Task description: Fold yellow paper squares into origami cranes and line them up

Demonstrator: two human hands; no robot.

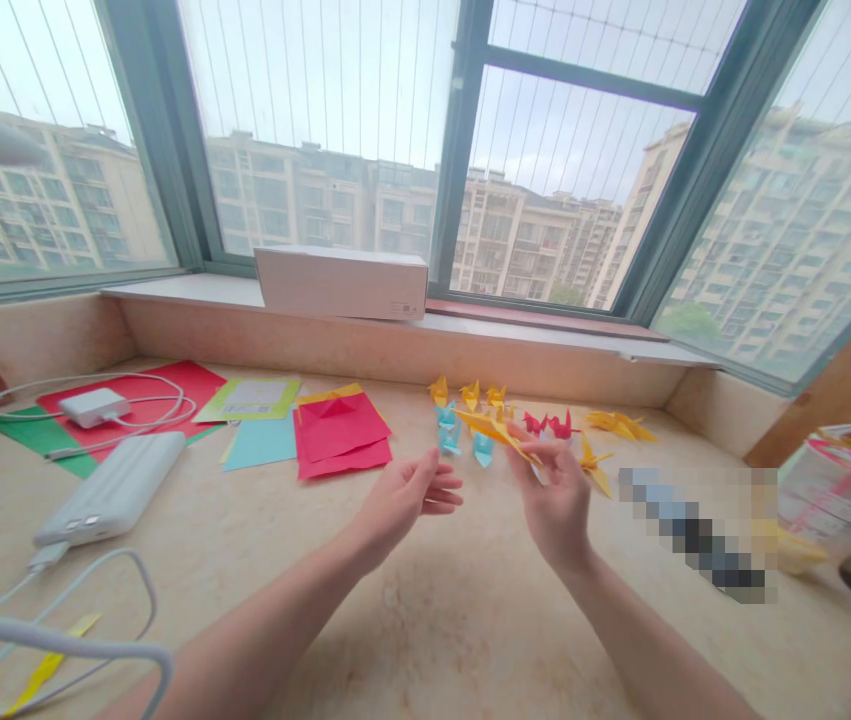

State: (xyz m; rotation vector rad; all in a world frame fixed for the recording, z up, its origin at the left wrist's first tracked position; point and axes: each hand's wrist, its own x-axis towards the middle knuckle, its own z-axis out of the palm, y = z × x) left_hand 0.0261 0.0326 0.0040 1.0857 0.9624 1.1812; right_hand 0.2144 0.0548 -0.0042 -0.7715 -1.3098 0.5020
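My right hand [558, 500] pinches a yellow folded-paper crane [491, 427] between thumb and fingers, raised above the table and pointing left. To its left, my left hand [414, 488] holds nothing; its fingers are extended, a little curled, and apart from the crane. Behind the hands stand small paper cranes: yellow cranes [471, 394] in a back row, light blue cranes [450, 438] in front of them, and red cranes [549, 425] to the right. Another yellow crane [594, 464] sits just beyond my right hand, partly covered by it. Further right lie more yellow folded pieces [621, 425].
Red paper squares [342, 435], a light blue sheet [260, 443] and a yellow-green packet [248, 399] lie left. Nearer are a white power bank [114, 487], charger [95, 408] and looping cables. A white box [341, 284] stands on the sill; a plastic cup [837, 480] stands right.
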